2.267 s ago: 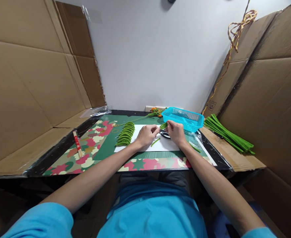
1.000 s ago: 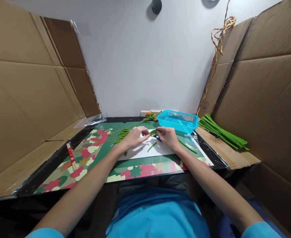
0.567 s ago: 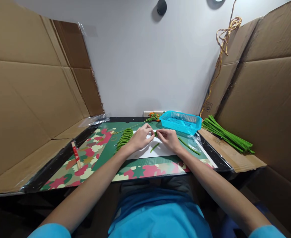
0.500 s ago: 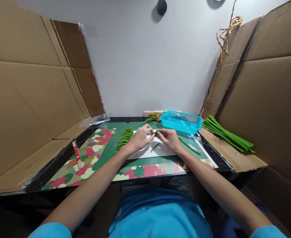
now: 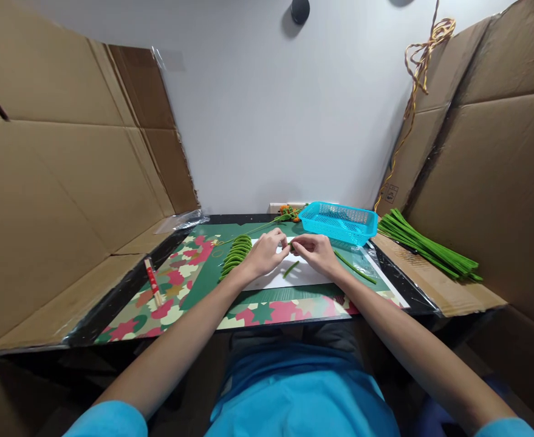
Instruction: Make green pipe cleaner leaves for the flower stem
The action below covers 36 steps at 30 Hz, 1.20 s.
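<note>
Over a white sheet [image 5: 310, 278], my left hand [image 5: 269, 252] and my right hand [image 5: 318, 250] meet fingertip to fingertip. Both pinch a small piece of green pipe cleaner [image 5: 291, 245], mostly hidden by the fingers. Below them a short green pipe cleaner piece [image 5: 291, 269] lies on the sheet. A longer green stem [image 5: 355, 267] rests to the right, beside my right wrist. Left of my left hand, several green leaf-like loops [image 5: 236, 255] are lined up in a column.
A blue basket [image 5: 339, 230] stands at the back, with orange flowers [image 5: 288, 211] on green stems beside it. At right a bundle of green stems [image 5: 431, 247] lies on cardboard. Chopsticks in a red wrapper [image 5: 152, 282] lie left. Cardboard walls [image 5: 499, 152] flank the table.
The whole view has shifted slightly with my head. My fingertips have come a little closer together around the small green piece; the other things stay in place.
</note>
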Motion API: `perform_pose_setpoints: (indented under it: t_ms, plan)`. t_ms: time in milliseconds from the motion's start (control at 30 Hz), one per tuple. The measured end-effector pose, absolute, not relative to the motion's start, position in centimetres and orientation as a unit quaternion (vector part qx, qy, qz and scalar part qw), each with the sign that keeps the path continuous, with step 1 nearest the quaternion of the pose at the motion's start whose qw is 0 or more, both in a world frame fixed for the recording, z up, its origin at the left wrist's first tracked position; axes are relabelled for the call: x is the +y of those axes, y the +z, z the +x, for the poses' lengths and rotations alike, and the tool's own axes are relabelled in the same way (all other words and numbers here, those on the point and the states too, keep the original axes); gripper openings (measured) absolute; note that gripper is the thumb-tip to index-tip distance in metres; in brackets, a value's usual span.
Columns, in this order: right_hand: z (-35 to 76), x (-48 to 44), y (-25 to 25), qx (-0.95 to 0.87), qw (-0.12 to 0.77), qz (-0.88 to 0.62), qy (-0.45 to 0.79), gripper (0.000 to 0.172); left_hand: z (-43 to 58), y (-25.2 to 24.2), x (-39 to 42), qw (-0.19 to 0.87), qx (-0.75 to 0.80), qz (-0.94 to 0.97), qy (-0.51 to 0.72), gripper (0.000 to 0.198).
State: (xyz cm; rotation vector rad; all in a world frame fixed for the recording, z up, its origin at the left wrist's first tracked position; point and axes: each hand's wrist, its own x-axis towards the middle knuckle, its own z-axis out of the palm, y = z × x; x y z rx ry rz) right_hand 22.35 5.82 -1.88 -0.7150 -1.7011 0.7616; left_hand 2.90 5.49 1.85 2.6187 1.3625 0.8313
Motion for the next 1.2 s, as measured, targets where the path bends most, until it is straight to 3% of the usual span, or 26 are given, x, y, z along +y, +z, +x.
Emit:
perform_pose_setpoints:
  t_ms: [267,733,933,1200]
  plan:
    - [22.4,6.4,-2.4,-0.713,0.565,-0.273,0.312,0.022,2.6,2.0,5.4,0.043,0.445,0.848,0.286,0.02]
    - [22.9,6.4,-2.2,-0.739,0.551,-0.301,0.245,0.025,3.1,1.6,6.5,0.348,0.383,0.783,0.346,0.043]
    - [23.4,6.4,-2.0,-0.786,0.513,-0.325,0.113,0.02,3.3,1.5,6.3,0.354,0.404,0.77,0.344,0.043]
    - [23.6,6.4,-2.0,-0.795,0.483,-0.364,0.045,0.013,3.1,1.1,6.8,0.372,0.405,0.755,0.357,0.042]
